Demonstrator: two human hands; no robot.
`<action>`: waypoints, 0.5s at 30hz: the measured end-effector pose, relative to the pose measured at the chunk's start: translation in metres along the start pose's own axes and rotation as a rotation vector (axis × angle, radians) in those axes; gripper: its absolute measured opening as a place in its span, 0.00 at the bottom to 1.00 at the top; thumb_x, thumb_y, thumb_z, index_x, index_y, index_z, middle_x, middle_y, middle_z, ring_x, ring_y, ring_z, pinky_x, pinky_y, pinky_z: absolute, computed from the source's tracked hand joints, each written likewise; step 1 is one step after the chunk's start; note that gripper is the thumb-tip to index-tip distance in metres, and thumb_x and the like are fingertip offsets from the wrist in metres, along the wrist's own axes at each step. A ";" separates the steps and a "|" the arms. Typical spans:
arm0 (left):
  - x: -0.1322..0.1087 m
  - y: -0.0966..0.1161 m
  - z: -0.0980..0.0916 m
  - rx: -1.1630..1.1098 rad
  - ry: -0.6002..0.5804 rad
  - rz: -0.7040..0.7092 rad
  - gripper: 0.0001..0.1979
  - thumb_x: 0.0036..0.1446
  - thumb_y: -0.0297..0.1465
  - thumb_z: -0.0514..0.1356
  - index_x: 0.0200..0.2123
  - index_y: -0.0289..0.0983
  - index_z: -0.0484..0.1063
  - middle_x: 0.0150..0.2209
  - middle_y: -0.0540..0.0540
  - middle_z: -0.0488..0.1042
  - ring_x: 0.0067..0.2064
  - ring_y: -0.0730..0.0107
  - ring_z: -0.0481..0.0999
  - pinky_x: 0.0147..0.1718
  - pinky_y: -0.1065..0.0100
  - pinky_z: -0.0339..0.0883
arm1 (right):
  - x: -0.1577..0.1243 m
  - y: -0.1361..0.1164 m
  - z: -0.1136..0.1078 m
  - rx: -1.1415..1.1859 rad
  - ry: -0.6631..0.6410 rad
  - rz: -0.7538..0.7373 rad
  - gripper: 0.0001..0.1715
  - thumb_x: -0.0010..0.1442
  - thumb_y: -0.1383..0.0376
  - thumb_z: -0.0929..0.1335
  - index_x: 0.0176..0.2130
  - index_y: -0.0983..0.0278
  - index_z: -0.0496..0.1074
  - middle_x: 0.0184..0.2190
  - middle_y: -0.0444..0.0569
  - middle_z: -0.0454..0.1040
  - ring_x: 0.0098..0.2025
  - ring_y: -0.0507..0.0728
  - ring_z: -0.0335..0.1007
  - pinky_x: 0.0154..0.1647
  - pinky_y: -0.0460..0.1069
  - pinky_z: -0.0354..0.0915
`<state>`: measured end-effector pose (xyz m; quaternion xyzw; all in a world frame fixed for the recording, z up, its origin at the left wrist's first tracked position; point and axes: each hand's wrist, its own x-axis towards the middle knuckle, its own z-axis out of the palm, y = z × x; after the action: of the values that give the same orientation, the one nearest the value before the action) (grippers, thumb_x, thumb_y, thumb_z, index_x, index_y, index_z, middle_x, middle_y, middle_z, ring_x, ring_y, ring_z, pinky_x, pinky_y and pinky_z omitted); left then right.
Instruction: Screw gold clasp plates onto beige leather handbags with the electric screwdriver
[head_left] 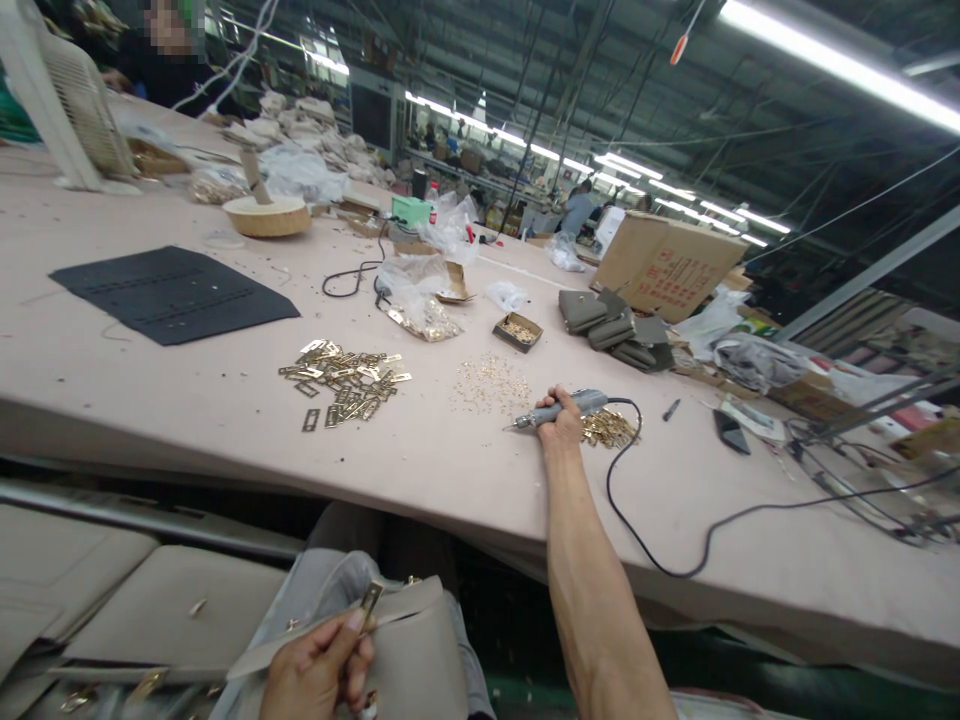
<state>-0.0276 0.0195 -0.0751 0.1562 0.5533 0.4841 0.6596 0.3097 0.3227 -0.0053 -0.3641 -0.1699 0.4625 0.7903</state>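
Note:
My left hand [319,665] pinches a small gold metal plate [371,598] at the flap of a grey-beige bag [420,650] on my lap. My right hand [562,420] is wrapped round a grey electric screwdriver [581,402], held low over the table with its tip pointing left. Just left of that tip, tiny gold screws [491,385] lie scattered. A pile of gold rectangular plates [345,382] is farther left. Behind the screwdriver lies another heap of gold parts [611,430], partly covered by it.
A black cable [705,570] runs from the screwdriver across the table [450,470] to the right. Farther back are a small box of screws [517,332], folded grey pieces [615,325], a carton [667,262] and a dark sheet [172,295]. More bags [180,605] lie at lower left.

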 end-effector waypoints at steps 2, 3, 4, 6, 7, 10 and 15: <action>-0.001 0.000 0.000 0.013 -0.012 -0.001 0.18 0.37 0.41 0.76 0.21 0.34 0.76 0.14 0.51 0.68 0.16 0.75 0.60 0.16 0.71 0.62 | -0.001 0.000 0.000 0.017 0.005 0.001 0.14 0.56 0.70 0.75 0.35 0.62 0.66 0.28 0.37 0.73 0.21 0.45 0.65 0.23 0.41 0.69; -0.002 0.001 0.000 0.019 -0.015 0.001 0.18 0.37 0.41 0.76 0.21 0.34 0.76 0.14 0.51 0.67 0.17 0.75 0.61 0.16 0.71 0.62 | -0.001 0.000 0.000 0.028 0.005 0.005 0.14 0.56 0.70 0.75 0.35 0.62 0.66 0.29 0.37 0.74 0.21 0.45 0.64 0.23 0.41 0.69; -0.003 0.002 0.001 0.023 -0.011 0.007 0.18 0.37 0.42 0.76 0.21 0.34 0.76 0.14 0.51 0.68 0.17 0.75 0.61 0.16 0.71 0.62 | -0.001 0.000 0.000 0.033 0.004 0.006 0.14 0.55 0.69 0.75 0.36 0.61 0.66 0.29 0.36 0.73 0.21 0.45 0.64 0.23 0.41 0.70; -0.004 0.003 0.001 0.023 0.007 0.020 0.19 0.35 0.42 0.76 0.23 0.34 0.77 0.16 0.50 0.70 0.16 0.75 0.60 0.14 0.71 0.61 | -0.002 -0.001 -0.001 0.037 0.002 0.010 0.15 0.55 0.69 0.75 0.36 0.62 0.66 0.28 0.36 0.73 0.21 0.45 0.64 0.23 0.41 0.70; -0.004 0.002 0.001 0.020 0.012 0.023 0.19 0.35 0.42 0.77 0.23 0.34 0.77 0.17 0.50 0.71 0.16 0.75 0.60 0.14 0.71 0.61 | -0.002 -0.001 -0.001 0.036 0.001 0.011 0.15 0.54 0.69 0.76 0.35 0.62 0.66 0.28 0.36 0.73 0.20 0.44 0.64 0.23 0.41 0.69; -0.003 0.000 0.000 0.004 0.005 0.022 0.19 0.34 0.41 0.77 0.24 0.34 0.77 0.18 0.50 0.72 0.16 0.76 0.61 0.14 0.72 0.61 | -0.003 -0.002 -0.001 0.030 -0.004 0.004 0.16 0.54 0.69 0.76 0.35 0.61 0.65 0.28 0.36 0.73 0.20 0.45 0.64 0.23 0.42 0.69; -0.003 -0.001 0.001 -0.005 -0.006 0.018 0.19 0.36 0.40 0.77 0.24 0.34 0.77 0.17 0.50 0.71 0.17 0.75 0.61 0.14 0.71 0.62 | -0.004 -0.001 0.001 0.029 -0.001 -0.028 0.17 0.53 0.69 0.76 0.33 0.61 0.64 0.28 0.37 0.74 0.20 0.45 0.64 0.22 0.42 0.69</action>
<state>-0.0261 0.0174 -0.0739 0.1610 0.5487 0.4912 0.6571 0.3078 0.3195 -0.0034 -0.3501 -0.1687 0.4540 0.8018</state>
